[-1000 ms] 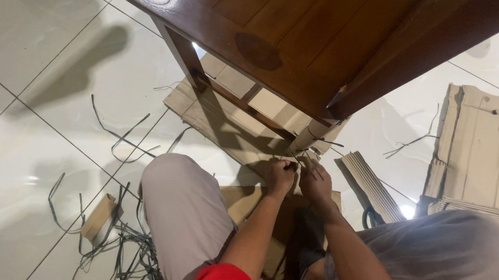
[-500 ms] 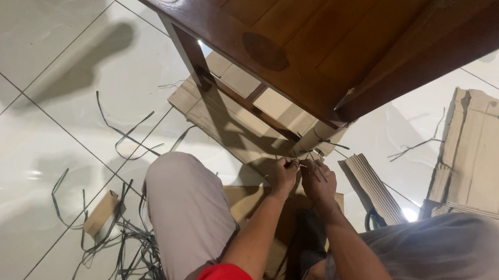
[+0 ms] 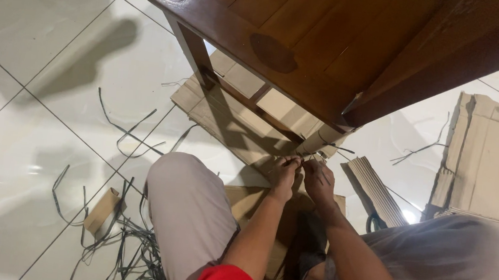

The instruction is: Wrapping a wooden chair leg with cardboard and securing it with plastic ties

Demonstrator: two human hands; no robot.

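Note:
A dark brown wooden chair [image 3: 310,35] stands in front of me; its near leg [image 3: 318,142] is wrapped in light cardboard. My left hand [image 3: 286,176] and my right hand [image 3: 319,179] are close together at the foot of that leg, both pinching thin dark strapping strips [image 3: 312,158] that stick out there. Which hand grips which strand is too small to tell. My knees in grey trousers flank my arms; my sleeves are red.
Flattened cardboard [image 3: 227,116] lies under the chair. A large cardboard sheet [image 3: 497,160] is on the right, a ribbed cardboard piece [image 3: 375,190] beside my right hand. Loose dark straps [image 3: 120,250] and a small cardboard scrap [image 3: 100,211] litter the white tiled floor at left.
The view has shifted slightly, so the chair sits a little further right in frame. My hands stay at the wrapped leg, with only small finger movement.

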